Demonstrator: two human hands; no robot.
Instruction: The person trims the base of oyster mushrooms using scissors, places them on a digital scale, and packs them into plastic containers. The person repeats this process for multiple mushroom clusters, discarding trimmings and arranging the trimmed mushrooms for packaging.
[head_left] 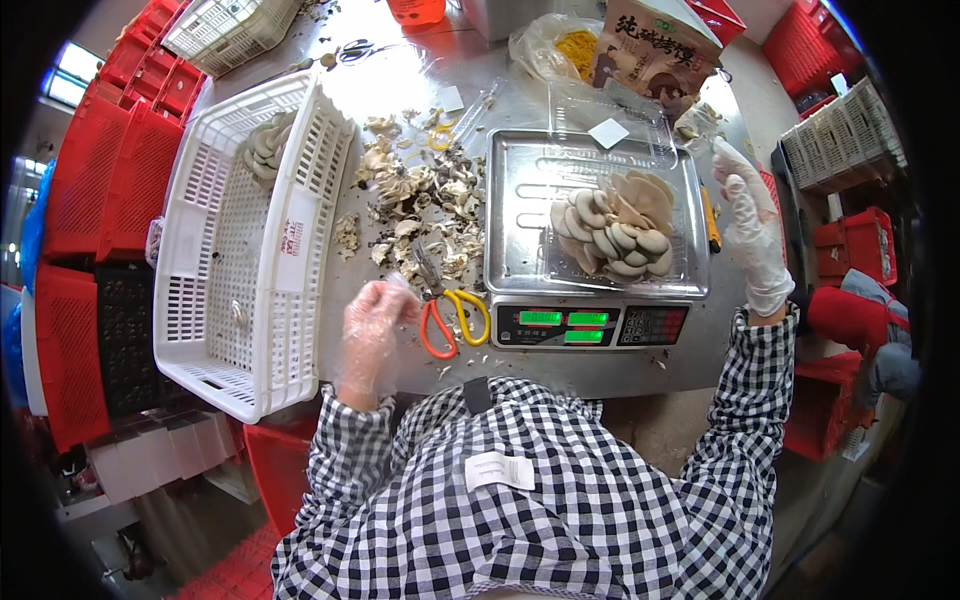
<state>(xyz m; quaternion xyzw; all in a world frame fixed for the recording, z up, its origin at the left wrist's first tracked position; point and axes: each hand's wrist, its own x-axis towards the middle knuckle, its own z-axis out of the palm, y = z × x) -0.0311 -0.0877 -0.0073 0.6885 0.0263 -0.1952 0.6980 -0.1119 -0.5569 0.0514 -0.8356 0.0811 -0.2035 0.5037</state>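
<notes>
My left hand (375,335), in a thin clear plastic glove, is closed with its fingers bunched beside a pair of scissors (440,315) with orange and yellow handles. Whatever those fingers may hold is hidden. To the right of the digital scale (520,250), my right hand (752,225) is raised in a whitish glove, fingers stretched out and away from the mushrooms. A cluster of grey-beige oyster mushrooms (615,230) rests on the metal pan, apparently in a clear plastic tray. Behind it a transparent lid (570,110) with a white square label stands over the pan's far edge.
Mushroom trimmings (425,190) lie between the scale and a white plastic crate (270,240) holding a few mushrooms. At the back are a brown printed bag (655,55) and a plastic bag with yellow contents (575,50). Red crates (85,180) are stacked at the left.
</notes>
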